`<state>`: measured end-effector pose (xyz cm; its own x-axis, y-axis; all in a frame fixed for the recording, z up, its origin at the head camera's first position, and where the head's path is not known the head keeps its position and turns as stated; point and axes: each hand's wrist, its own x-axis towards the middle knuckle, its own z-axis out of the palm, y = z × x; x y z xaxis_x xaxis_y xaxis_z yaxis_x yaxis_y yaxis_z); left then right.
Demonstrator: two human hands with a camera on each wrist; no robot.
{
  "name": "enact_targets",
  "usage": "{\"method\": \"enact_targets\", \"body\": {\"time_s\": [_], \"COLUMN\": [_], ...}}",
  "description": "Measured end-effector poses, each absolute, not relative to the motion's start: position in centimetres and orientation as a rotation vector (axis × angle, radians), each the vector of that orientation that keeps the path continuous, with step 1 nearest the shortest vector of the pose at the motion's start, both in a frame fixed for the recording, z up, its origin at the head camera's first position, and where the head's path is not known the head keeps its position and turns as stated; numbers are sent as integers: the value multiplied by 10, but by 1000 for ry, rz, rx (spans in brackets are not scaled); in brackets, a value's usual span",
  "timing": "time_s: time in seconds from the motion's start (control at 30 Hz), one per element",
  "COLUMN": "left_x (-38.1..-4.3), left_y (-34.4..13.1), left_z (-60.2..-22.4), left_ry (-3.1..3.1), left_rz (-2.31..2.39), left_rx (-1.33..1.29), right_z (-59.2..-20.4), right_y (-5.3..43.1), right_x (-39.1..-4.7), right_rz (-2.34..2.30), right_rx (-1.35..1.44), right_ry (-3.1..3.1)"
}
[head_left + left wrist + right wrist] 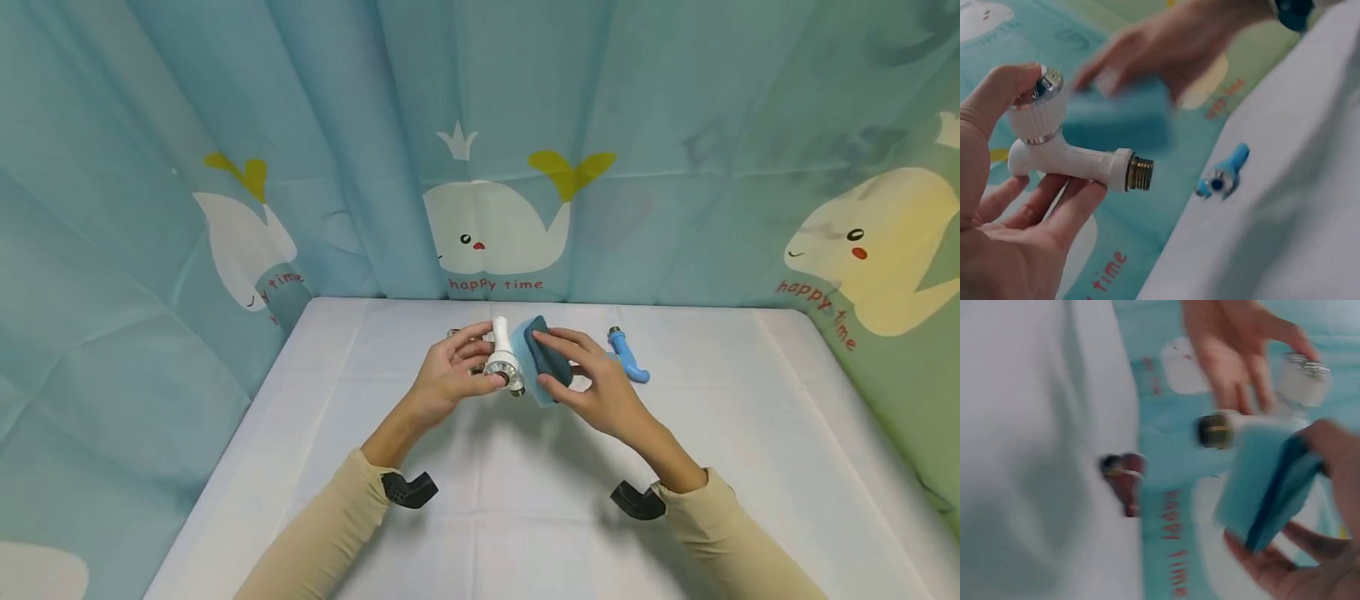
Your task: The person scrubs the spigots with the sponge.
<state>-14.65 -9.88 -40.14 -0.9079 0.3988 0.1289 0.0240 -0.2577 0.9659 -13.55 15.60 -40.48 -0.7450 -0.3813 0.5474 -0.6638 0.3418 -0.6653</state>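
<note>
So the left hand has a white plastic tap held up over the table, thumb pressing on the shiny face of its ribbed knob and the fingers tucked under the body, so it's clamped on there. The brass threaded end sticks out toward the other hand. That one, the right hand, is pinching a two-tone blue sponge between thumb and fingers, pale on the side facing the tap and darker on the other. Sponge and tap are right next to each other, but it's blurry in both wrist views so I can't tell if they're actually touching. A bright blue tap lies on the white-covered table just past the right hand, and the right wrist view also shows a reddish-brown piece near the table's edge, too smeared to make out. Both arms have beige sleeves, with a black bracket at each wrist. Behind it all hangs a teal curtain with cartoon whales and "happy time" in red.
</note>
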Motion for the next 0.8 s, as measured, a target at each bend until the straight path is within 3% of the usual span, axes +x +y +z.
{"method": "enact_targets", "body": {"time_s": [0.57,0.8], "left_x": [-152,-156], "left_y": [-106,-107], "left_z": [-407,-414], "left_ry": [1933,1777], "left_rz": [2007,2111], "left_rx": [582,576], "right_z": [-390,-395], "right_y": [155,151], "right_x": [-152,-150], "right_rz": [703,733], "right_rx": [1165,1143], "right_ry": [-2200,-2185]}}
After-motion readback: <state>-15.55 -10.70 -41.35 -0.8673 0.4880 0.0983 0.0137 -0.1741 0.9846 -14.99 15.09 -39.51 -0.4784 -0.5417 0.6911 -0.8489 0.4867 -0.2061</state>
